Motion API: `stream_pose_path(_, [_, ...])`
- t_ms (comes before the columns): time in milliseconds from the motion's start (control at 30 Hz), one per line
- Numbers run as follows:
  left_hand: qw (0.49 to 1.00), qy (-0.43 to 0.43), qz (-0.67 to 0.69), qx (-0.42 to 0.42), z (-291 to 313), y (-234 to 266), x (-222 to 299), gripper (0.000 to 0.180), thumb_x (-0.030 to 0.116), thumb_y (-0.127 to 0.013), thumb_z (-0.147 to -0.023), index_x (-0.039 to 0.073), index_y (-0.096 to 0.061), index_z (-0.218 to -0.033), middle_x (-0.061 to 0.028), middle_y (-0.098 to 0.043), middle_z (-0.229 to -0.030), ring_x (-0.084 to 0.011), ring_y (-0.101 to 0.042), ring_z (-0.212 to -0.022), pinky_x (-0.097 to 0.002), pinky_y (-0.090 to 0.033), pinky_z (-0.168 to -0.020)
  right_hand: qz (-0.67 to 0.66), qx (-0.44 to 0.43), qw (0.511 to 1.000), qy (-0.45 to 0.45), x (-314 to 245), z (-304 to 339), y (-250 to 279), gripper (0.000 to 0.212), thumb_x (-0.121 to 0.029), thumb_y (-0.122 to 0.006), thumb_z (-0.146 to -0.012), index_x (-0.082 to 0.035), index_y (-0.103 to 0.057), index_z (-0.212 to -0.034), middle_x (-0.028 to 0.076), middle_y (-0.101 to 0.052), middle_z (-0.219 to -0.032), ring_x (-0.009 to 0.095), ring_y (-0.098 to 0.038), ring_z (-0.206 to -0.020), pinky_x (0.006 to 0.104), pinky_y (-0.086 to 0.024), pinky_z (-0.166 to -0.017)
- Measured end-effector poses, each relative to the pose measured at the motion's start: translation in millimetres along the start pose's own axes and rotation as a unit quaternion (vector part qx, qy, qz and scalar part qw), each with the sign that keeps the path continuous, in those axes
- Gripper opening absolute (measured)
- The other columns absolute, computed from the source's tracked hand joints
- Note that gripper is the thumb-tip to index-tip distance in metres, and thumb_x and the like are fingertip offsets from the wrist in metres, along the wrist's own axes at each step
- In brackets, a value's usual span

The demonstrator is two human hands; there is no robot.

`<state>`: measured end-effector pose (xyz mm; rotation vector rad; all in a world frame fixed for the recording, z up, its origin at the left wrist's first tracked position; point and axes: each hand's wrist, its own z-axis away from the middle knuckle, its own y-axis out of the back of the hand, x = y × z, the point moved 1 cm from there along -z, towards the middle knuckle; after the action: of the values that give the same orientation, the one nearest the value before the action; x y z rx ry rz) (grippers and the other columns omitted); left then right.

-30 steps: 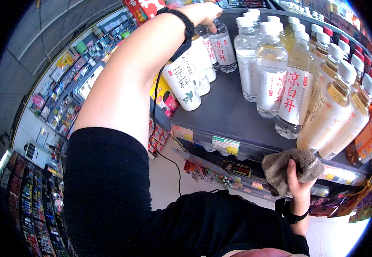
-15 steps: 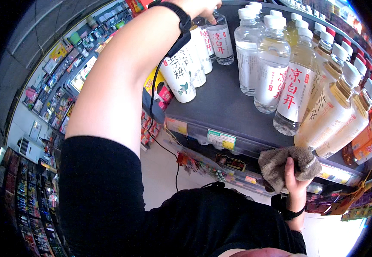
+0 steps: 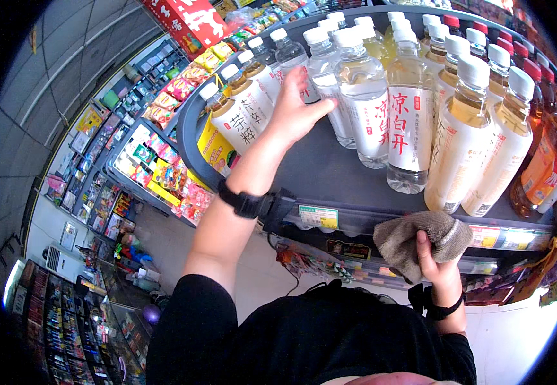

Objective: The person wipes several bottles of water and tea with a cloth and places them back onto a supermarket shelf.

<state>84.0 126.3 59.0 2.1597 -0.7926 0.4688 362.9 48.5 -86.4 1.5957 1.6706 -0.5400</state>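
Note:
My left hand (image 3: 296, 109) is over the dark shelf top with its fingers spread and thumb apart, holding nothing. Its fingers are in front of a clear water bottle (image 3: 287, 54) in the back row; whether they touch is unclear. The thumb points at another clear bottle (image 3: 326, 61) just right of it. Left of this hand stand white-labelled tea bottles (image 3: 236, 119). Near the shelf's front edge, my right hand (image 3: 437, 264) grips a crumpled brown cloth (image 3: 401, 244), thumb pressed on top. To the cloth's far side stands a clear bottle with red lettering (image 3: 410, 128).
Pale tea bottles (image 3: 461, 141) and red-capped bottles (image 3: 548, 138) crowd the right of the curved shelf (image 3: 355, 176). Price tags (image 3: 319, 217) line its front edge. Snack packs (image 3: 179, 90) lie beyond its left side. A thin black cable hangs below my left wrist.
My left hand has let go of the clear bottle at the back and drawn nearer, with its fingers opened. The view has shifted; my right hand still holds the cloth.

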Motion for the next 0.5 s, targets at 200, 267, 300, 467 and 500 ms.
stream_pose_path(200, [0.946,0.1,0.288,-0.111,-11.3,-25.0,-29.7,0.065,0.006,-0.071,-0.065,0.002,-0.039,-0.122,-0.0104,-0.052,-0.114,-0.0205,-0.051,-0.105,-0.0336,-0.04,-0.09,-0.007,-0.052,0.998,0.026,-5.1,-1.3,-1.7,0.025,-0.005,-0.057,-0.081,0.004,-0.054,-0.104,0.012,-0.06,-0.096,0.022,-0.057,-0.089,0.0324,-0.044,-0.082])
stream_pose_path(267, [0.943,0.113,0.295,-0.107,-11.3,-21.0,-31.4,0.063,0.006,-0.071,-0.065,0.002,-0.041,-0.12,-0.0101,-0.054,-0.113,-0.0199,-0.053,-0.103,-0.0329,-0.042,-0.088,-0.046,-0.091,0.995,0.014,-1.3,3.0,-2.4,0.036,-0.003,-0.057,-0.076,0.004,-0.051,-0.11,0.014,-0.057,-0.104,0.022,-0.055,-0.095,0.0333,-0.043,-0.084])
stream_pose_path(300, [0.947,0.113,0.271,-0.134,-10.7,-17.6,-32.2,0.06,0.005,-0.069,-0.068,0.002,-0.04,-0.121,-0.0089,-0.053,-0.113,-0.0189,-0.052,-0.103,-0.0319,-0.041,-0.089,-0.044,-0.094,0.995,0.012,-6.6,2.9,-2.6,0.036,-0.003,-0.057,-0.076,0.004,-0.051,-0.11,0.014,-0.057,-0.104,0.022,-0.055,-0.095,0.0333,-0.043,-0.084])
stream_pose_path(467, [0.953,-0.009,0.3,-0.049,14.5,-4.4,-42.1,0.062,0.008,-0.076,-0.062,0.0,-0.044,-0.114,-0.0092,-0.057,-0.105,-0.0185,-0.056,-0.097,-0.0323,-0.046,-0.084,-0.011,-0.218,0.973,0.071,-25.9,10.6,-3.4,0.058,-0.008,-0.058,-0.069,0.002,-0.043,-0.125,0.017,-0.048,-0.125,0.027,-0.045,-0.116,0.0367,-0.033,-0.098])
stream_pose_path(500, [0.952,-0.007,0.302,-0.05,18.8,-3.1,-41.8,0.062,0.008,-0.076,-0.062,0.0,-0.044,-0.114,-0.0092,-0.057,-0.105,-0.0185,-0.056,-0.097,-0.0323,-0.046,-0.084,0.088,-0.245,0.954,0.15,-36.3,4.9,-2.9,0.06,-0.008,-0.059,-0.07,0.001,-0.041,-0.126,0.016,-0.046,-0.127,0.028,-0.043,-0.119,0.0359,-0.032,-0.099])
